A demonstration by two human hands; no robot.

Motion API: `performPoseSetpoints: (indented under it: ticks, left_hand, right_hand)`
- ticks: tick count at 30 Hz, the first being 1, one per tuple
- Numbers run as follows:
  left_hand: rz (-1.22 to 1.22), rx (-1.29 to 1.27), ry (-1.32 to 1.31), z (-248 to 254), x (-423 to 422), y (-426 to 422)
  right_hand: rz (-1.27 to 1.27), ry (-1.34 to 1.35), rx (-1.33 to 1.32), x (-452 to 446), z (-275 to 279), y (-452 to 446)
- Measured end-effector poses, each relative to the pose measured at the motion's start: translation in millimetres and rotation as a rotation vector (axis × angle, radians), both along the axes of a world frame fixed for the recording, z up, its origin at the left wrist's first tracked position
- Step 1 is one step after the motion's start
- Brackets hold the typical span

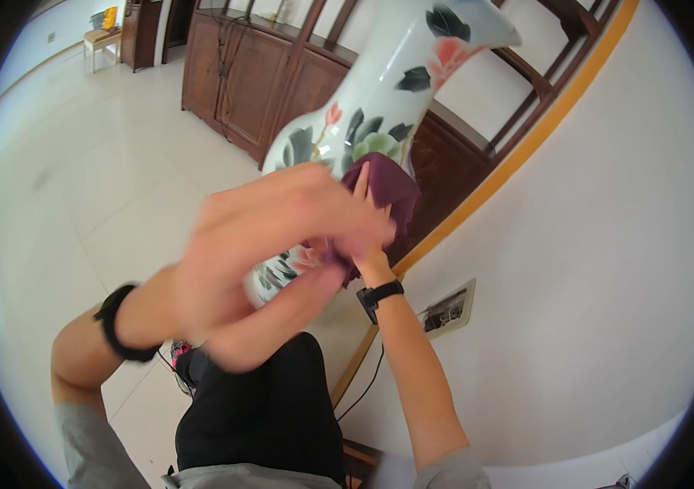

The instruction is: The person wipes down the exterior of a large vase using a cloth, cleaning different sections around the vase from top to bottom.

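A tall white porcelain vase point(379, 90), glossy and painted with pink flowers and dark green leaves, leans across the middle of the view. My right hand point(373, 213) holds a purple cloth point(396, 187) against its side, one finger stretched along the fabric. Nearer the camera, my left hand point(261, 236) is smeared by motion and covers part of the vase's lower body. Its fingertips and thumb come close together in front of the cloth and my right hand; whether they grip the cloth is unclear.
A dark wooden cabinet point(253, 77) with open shelving stands behind the vase. At right is a white wall point(591, 244) with a recessed outlet box point(449, 310) and a black cable point(370, 383). A chair point(103, 41) sits far left on the pale tiled floor point(78, 163).
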State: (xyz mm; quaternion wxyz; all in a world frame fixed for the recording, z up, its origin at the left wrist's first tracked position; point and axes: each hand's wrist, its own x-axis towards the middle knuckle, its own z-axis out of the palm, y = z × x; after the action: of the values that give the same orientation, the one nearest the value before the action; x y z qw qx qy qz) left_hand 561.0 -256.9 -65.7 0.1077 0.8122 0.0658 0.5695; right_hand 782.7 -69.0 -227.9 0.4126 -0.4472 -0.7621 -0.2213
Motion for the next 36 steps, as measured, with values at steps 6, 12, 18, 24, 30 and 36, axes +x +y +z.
performPoseSetpoints:
  ticks: [6, 12, 18, 24, 30, 36]
  left_hand:
    - [-0.425, -0.289, -0.002, -8.8, -7.5, -40.6]
    - [-0.566, -0.434, 0.007, -22.9, -0.7, -55.5]
    - [-0.622, -0.492, 0.035, -25.1, -0.3, -60.6]
    - [-0.64, -0.537, 0.042, -32.5, -11.8, -64.5]
    - [-0.648, -0.582, 0.035, -31.2, -17.2, -68.8]
    - [-0.643, -0.634, 0.027, -31.3, -25.1, -71.7]
  right_hand:
    - [-0.053, -0.042, 0.21, -1.5, -4.8, 5.6]
    - [-0.06, -0.034, 0.213, 0.0, -10.6, 9.7]
    - [-0.036, -0.012, 0.225, 1.7, -14.6, 11.6]
    - [-0.014, -0.001, 0.221, 1.4, -14.5, 11.0]
    - [0.004, 0.022, 0.209, 0.7, -13.7, 10.1]
    - [-0.025, 0.03, 0.174, 0.5, -14.0, 8.8]
